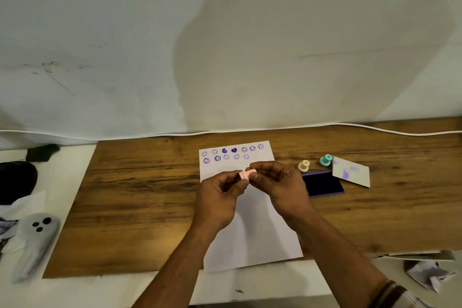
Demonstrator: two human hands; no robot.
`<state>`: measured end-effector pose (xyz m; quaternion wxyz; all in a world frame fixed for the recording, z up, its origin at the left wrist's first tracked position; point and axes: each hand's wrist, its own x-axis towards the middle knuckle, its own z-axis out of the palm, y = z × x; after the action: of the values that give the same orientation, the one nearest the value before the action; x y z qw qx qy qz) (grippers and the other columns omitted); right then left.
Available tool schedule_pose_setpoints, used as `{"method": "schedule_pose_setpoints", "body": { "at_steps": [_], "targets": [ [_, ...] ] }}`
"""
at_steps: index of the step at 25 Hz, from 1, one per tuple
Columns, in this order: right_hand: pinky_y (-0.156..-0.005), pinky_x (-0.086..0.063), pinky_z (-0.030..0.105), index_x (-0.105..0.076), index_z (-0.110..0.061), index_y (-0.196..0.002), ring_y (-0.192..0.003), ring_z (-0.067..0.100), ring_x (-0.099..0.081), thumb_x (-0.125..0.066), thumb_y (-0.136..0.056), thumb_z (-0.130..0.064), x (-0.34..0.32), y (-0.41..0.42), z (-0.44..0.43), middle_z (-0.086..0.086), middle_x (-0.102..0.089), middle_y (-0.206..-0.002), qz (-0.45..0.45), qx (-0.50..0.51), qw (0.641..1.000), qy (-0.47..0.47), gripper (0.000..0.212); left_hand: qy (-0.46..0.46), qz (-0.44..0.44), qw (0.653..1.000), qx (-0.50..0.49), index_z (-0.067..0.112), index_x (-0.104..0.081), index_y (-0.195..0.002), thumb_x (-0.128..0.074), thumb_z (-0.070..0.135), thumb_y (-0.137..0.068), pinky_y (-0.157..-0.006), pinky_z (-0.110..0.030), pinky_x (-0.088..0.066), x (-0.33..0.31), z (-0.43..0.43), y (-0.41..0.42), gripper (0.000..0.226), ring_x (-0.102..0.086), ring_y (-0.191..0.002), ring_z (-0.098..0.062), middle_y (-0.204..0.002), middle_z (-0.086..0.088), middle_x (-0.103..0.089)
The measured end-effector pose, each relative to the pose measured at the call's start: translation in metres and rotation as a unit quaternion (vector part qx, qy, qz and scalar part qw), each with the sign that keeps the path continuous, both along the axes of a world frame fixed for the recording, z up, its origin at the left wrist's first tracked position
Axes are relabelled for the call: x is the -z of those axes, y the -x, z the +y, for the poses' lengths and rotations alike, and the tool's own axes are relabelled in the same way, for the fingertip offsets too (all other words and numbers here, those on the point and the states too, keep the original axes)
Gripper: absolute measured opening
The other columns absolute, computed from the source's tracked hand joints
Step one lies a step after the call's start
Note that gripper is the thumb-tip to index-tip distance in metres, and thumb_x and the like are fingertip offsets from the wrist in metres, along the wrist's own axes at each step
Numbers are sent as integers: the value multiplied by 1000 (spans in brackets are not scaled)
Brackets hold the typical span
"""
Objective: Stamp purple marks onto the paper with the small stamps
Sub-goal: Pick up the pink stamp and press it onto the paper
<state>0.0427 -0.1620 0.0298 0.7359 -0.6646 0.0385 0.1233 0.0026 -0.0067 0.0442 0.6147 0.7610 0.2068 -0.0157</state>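
1. Head view: both hands meet over the paper (252, 227), pinching the same small pink stamp (247, 173). My left hand (220, 200) has its grip pressed on the stamp's left end, and the right hand (280, 182) has its grip pinched on the right end.
2. The stamp lies sideways with its long axis running left to right, so neither face points down at the sheet.
3. The key relation: the open purple ink pad (323, 184) sits on the wood surface (140, 197) just right of my right hand, so that hand's nearer for inking.
4. The marks (231, 154) fill two rows at the far edge, and the bare paper is right below the stamp.
5. The cream stamp (304, 165) and teal stamp (326, 160) stand behind the pad, untouched.
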Motion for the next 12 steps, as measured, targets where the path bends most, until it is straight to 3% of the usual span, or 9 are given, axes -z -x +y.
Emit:
{"method": "schedule_pose_setpoints", "body": {
  "at_steps": [3, 6, 9, 12],
  "targets": [
    [-91, -62, 31, -80, -11, -111, -104, 16, -77, -78, -89, 0, 2, -1, 4, 0, -83, -106, -13, -4, 1000, 1, 24, 72, 17, 997, -17, 22, -78, -113, -78, 19, -87, -88, -34, -63, 5, 4, -3, 26, -78, -94, -18, -117, 4, -77],
    [-87, -61, 24, -81, -20, -109, -104, 7, -75, -81, -89, -8, 4, -7, 4, -9, -82, -106, -33, 29, 999, 32, 24, 133, 30, 989, -58, 25, -78, -101, -78, 17, -87, -79, -28, -64, 11, 9, -5, 16, -79, -88, -18, -109, 1, -79],
    [-79, -58, 16, -80, -30, -107, -99, 1, -74, -83, -89, -20, 11, -22, -1, -18, -80, -103, -61, 88, 986, 129, 21, 32, 16, 999, -30, 21, -77, -112, -77, 21, -88, -92, -29, -58, 23, 14, -4, 24, -73, -97, -9, -115, 5, -76],
    [-80, -59, 22, -78, -29, -116, -103, 6, -71, -78, -95, -22, 23, -31, -4, -9, -77, -117, -106, 108, 956, 251, 22, -49, 3, 998, 34, 21, -73, -118, -74, 23, -91, -98, -25, -54, 32, 12, 1, 27, -68, -108, -8, -120, 4, -74]
  ]
}}
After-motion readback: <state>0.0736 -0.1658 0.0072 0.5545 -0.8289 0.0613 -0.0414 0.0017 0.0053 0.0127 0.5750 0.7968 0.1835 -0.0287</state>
